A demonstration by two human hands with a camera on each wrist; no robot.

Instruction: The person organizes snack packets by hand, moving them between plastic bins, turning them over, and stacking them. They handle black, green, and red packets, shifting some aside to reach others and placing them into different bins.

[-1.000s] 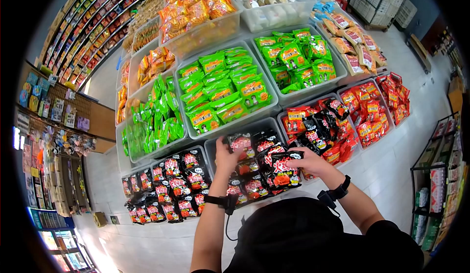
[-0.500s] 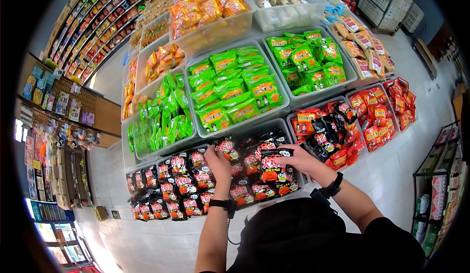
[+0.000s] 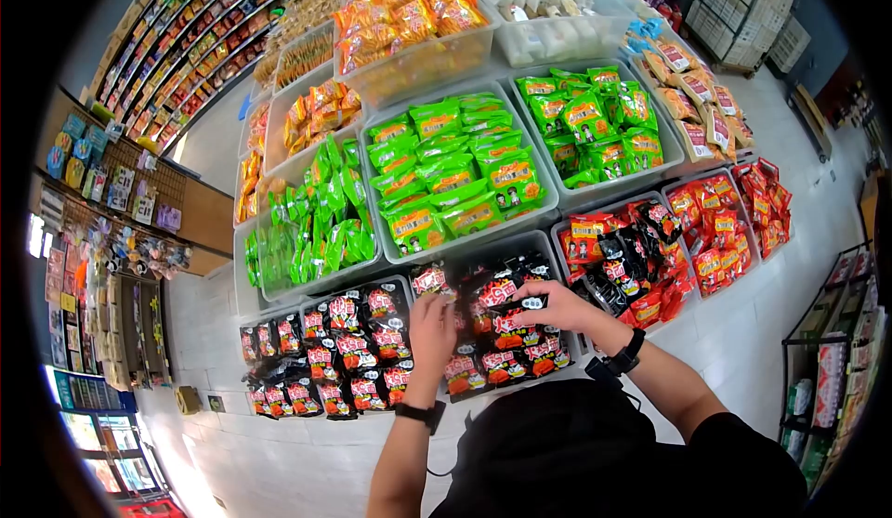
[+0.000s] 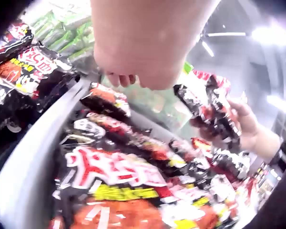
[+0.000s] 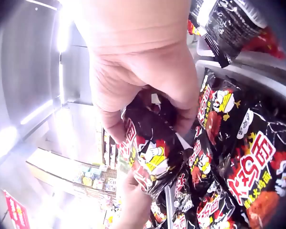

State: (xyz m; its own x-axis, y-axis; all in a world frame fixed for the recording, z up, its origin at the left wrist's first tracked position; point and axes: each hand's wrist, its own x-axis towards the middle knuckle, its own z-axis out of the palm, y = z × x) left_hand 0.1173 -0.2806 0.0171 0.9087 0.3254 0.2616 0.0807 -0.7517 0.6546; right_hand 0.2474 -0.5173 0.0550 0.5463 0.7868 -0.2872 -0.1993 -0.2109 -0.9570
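Observation:
My right hand point(image 3: 565, 310) grips a black noodle packet point(image 5: 155, 155) with red and white lettering, thumb and fingers on its upper end. That packet hangs over a clear bin holding several more black packets point(image 3: 503, 367). My left hand point(image 3: 433, 337) is over the bin's left side, near the body, its fingers pointing toward the held packet. In the left wrist view its fingertips point(image 4: 125, 79) hang down with nothing seen in them. The right wrist view shows the left hand overlapping the packet's lower end. Another black packet point(image 3: 429, 278) lies just beyond the left hand.
To the left is a bin of black packets point(image 3: 358, 346); to the right, one of mixed red and black packets point(image 3: 618, 258). Behind stand bins of green packets point(image 3: 455, 174) and orange packets point(image 3: 409, 16). A black shelf rack point(image 3: 827, 351) stands at far right.
The right hand has shifted left with its packet, toward the left hand. The left hand went to the bin's left edge, then came back nearer the body. The head view has turned slightly.

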